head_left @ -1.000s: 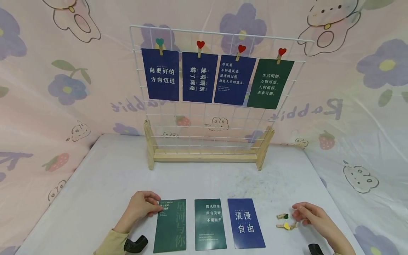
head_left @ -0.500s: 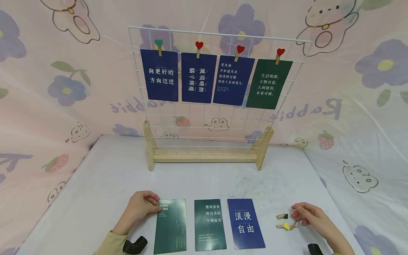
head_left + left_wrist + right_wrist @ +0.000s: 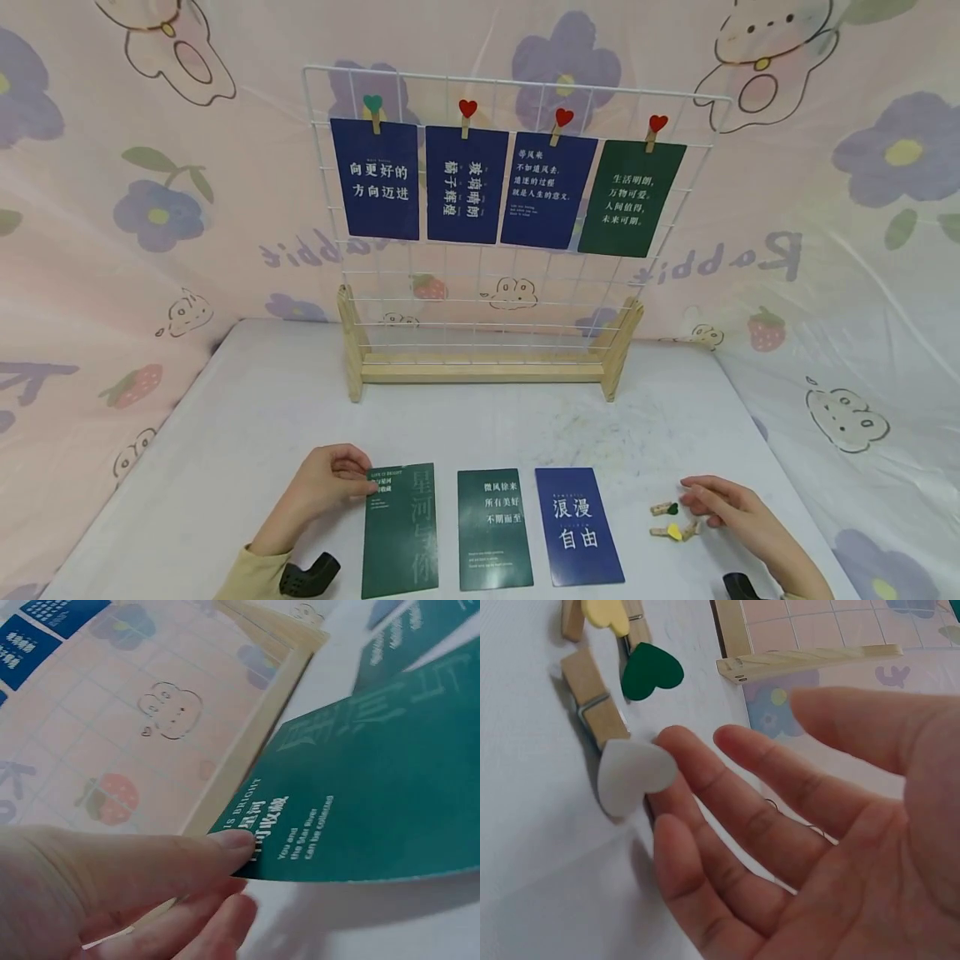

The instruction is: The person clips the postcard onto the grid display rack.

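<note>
My left hand (image 3: 322,485) pinches the upper left corner of a green card (image 3: 397,533) with white lettering. In the left wrist view, the thumb lies over the card's printed face, and that end is raised off the table with a bend in the card. My right hand (image 3: 731,510) is at the right of the table, fingers loosely spread and nothing in them. Just beside its fingertips in the right wrist view lies a wooden clothespin with a white heart (image 3: 634,776). A green heart clothespin (image 3: 651,671) and a yellow heart clothespin (image 3: 606,613) lie further off.
Another green card (image 3: 495,533) and a blue card (image 3: 577,525) lie flat between my hands. Behind them stands a white wire grid (image 3: 495,304) on a wooden base (image 3: 483,372). Blue cards (image 3: 375,179) and a green card (image 3: 632,198) hang from it by heart clothespins.
My left hand has moved slightly up and left, lifting the upper end of the green card. My right hand has barely shifted left beside the clothespins.
</note>
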A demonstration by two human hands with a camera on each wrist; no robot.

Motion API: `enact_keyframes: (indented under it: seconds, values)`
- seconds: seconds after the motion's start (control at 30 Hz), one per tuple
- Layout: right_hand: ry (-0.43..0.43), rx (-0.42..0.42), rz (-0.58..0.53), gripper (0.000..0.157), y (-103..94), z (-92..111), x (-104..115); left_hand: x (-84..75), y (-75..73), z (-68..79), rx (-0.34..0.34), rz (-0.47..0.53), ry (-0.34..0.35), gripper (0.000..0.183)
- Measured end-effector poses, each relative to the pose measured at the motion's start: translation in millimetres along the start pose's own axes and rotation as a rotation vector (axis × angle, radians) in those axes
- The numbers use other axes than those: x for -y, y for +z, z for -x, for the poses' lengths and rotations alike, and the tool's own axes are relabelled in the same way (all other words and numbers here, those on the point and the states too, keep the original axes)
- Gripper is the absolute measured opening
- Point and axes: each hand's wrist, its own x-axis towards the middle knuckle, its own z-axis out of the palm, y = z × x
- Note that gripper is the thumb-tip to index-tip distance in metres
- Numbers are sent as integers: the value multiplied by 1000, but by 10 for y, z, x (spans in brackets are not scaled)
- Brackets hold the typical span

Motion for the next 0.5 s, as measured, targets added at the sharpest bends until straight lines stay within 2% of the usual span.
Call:
enact_keyframes:
  seconds: [0.2,0.37,0.5]
  values:
    - [-19,50,4,53,-15,-7,-12,-33,-65,32,92,126,-8,29]
    - [-33,59,8,53,14,-16,-14,-82,-102,43,104,185,-37,30]
    - [-97,101,-26,52,20,-31,-29,-115,-122,41,102,213,-46,32]
